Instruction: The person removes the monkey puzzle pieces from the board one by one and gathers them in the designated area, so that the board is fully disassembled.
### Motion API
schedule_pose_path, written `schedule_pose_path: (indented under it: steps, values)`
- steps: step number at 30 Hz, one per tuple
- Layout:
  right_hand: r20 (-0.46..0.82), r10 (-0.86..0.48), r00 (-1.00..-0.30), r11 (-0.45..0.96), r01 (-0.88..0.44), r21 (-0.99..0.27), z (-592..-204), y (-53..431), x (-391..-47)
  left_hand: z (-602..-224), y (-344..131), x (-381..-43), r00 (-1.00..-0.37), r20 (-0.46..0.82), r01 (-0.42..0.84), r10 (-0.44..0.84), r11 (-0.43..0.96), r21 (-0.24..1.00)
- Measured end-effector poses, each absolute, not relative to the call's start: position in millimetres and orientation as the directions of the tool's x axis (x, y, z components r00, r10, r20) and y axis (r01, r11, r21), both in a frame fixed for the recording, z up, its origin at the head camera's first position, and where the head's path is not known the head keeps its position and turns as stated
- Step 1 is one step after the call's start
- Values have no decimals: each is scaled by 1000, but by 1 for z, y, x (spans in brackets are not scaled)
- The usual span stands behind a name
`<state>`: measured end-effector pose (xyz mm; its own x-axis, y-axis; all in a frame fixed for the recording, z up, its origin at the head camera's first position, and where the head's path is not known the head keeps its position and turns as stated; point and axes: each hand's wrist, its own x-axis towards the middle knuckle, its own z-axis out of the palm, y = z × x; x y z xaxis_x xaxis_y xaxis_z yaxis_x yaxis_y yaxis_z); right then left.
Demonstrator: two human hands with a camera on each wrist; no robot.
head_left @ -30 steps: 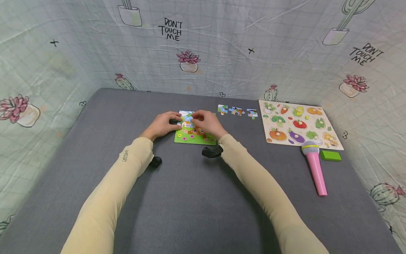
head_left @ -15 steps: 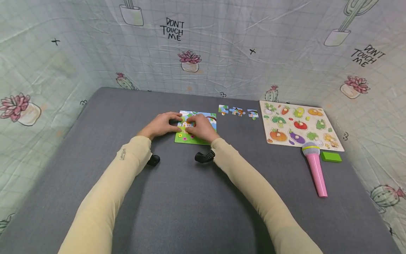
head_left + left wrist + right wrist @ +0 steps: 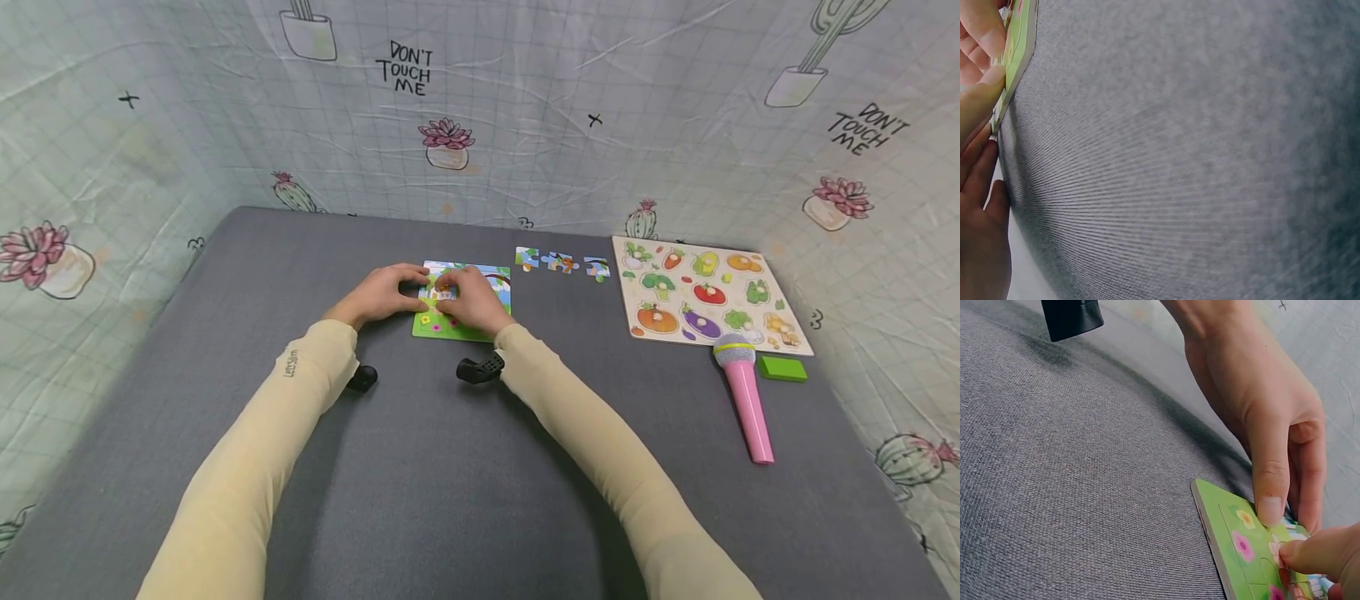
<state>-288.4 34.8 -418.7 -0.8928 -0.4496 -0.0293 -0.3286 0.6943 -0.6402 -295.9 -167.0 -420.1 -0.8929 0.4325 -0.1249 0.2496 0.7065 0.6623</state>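
Observation:
A jigsaw puzzle board (image 3: 426, 331) with a green, flowered lower part and a blue upper part lies flat on the grey table. My left hand (image 3: 381, 296) holds its left edge, the thumb on top of the board and the fingers along the side. Over the left middle of the picture, thumb and fingers of my right hand (image 3: 477, 302) pinch a small puzzle piece (image 3: 445, 292), mostly hidden by the fingertips. In the right wrist view the board's corner (image 3: 1217, 503) shows beside the left thumb. Loose puzzle pieces (image 3: 560, 263) lie in a row beyond the board's right corner.
A wooden vegetable puzzle board (image 3: 705, 292) lies at the back right. By its front edge are a pink toy microphone (image 3: 748, 408) and a green block (image 3: 782, 368). A printed cloth (image 3: 517, 150) hangs behind the table.
My right hand has moved left and slightly down across the puzzle, uncovering its upper right part. The left hand has stayed at the left edge. The loose pieces have not moved.

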Motion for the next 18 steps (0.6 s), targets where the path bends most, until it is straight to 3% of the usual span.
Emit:
schedule_pose_path:
  steps: [18]
  values:
    - [11, -411, -911, 656, -304, -691, -416, 32, -284, -421, -166, -297, -895, -123, 254, 428, 717, 649]
